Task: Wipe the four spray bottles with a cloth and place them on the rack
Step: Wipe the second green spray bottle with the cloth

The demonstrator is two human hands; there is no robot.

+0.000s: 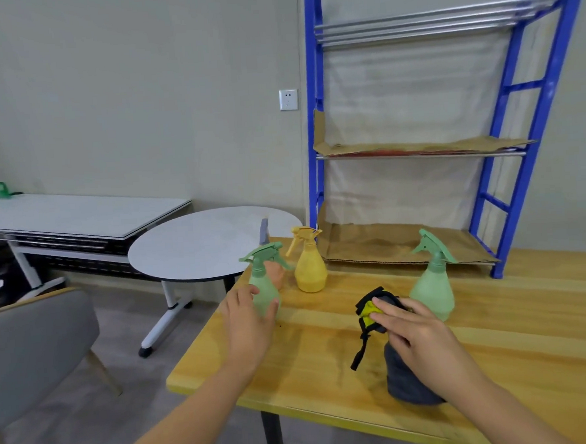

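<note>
Three spray bottles stand in plain sight on the wooden table (327, 357): a green one (264, 285) at the left edge, a yellow one (310, 267) behind it, and a second green one (433, 287) to the right. A peach-coloured bottle (277, 273) is mostly hidden behind the left green one. My left hand (248, 324) wraps around the lower body of the left green bottle, which stands upright. My right hand (418, 337) grips a dark grey cloth (402, 380) with black and yellow edging, bunched on the table. The blue rack (316, 117) stands at the back right, its shelves lined with cardboard (389, 243).
A round white table (203, 244) stands just left of the wooden table, with a long white table (78, 214) beyond it. A grey chair (34, 340) sits at the near left. A small grey object (264, 230) stands at the wooden table's far corner.
</note>
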